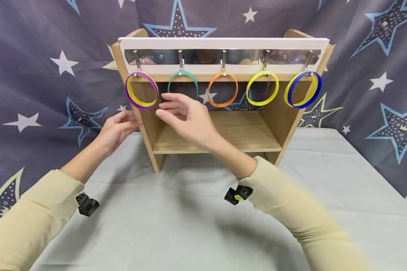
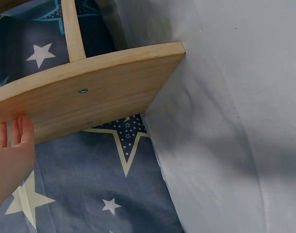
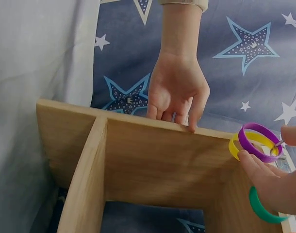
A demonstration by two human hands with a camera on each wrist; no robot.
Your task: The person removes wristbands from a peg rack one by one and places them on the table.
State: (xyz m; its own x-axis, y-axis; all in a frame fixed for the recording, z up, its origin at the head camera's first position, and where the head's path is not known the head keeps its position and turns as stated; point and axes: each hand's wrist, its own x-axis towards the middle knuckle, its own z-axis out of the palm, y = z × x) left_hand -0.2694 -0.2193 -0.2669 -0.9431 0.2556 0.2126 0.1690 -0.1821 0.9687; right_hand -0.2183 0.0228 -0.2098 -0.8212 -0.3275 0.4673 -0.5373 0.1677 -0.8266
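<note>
My left hand (image 1: 118, 131) touches the outer left side of a wooden rack (image 1: 230, 131), its fingers against the panel. In front of the rack, my right hand (image 1: 190, 118) is raised with thumb and fingers apart, holding nothing. Just left of its fingertips, a purple ring (image 1: 142, 107) and a yellow ring hang together on the leftmost hook. A teal ring (image 1: 183, 72) hangs on the second hook, partly hidden behind the right hand. The right wrist view shows the right fingers close beside the purple ring (image 3: 254, 149); whether they touch it I cannot tell.
Further right hang an orange ring (image 1: 222, 105), a yellow ring (image 1: 262, 103) and a blue ring (image 1: 320, 90) paired with another yellow one. The hooks sit on a metal strip (image 1: 203, 56) across the rack's top. Grey cloth (image 1: 149, 226) covers the table; a star-patterned curtain (image 1: 37, 90) stands behind.
</note>
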